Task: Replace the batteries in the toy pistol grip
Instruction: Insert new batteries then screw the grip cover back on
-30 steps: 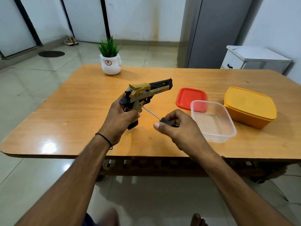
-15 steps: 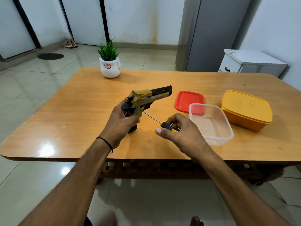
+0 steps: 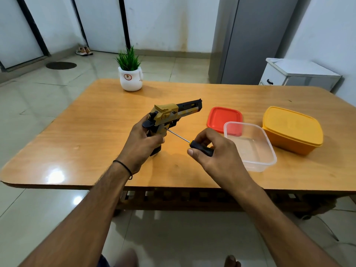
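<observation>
Left hand (image 3: 143,140) clamped round toy pistol (image 3: 173,114) grip — right hand (image 3: 213,151) pinching screwdriver (image 3: 200,148), tip on grip.

Wood table (image 3: 81,135), tiled floor (image 3: 28,97), maybe fridge (image 3: 248,39).

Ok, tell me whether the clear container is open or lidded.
Open: the clear container has no lid; a red lid lies behind it.

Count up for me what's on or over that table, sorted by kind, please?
Toy pistol: 1
Screwdriver: 1
Boxes: 2, one clear, one yellow
Loose red lid: 1
Potted plant: 1
Total: 6
</observation>
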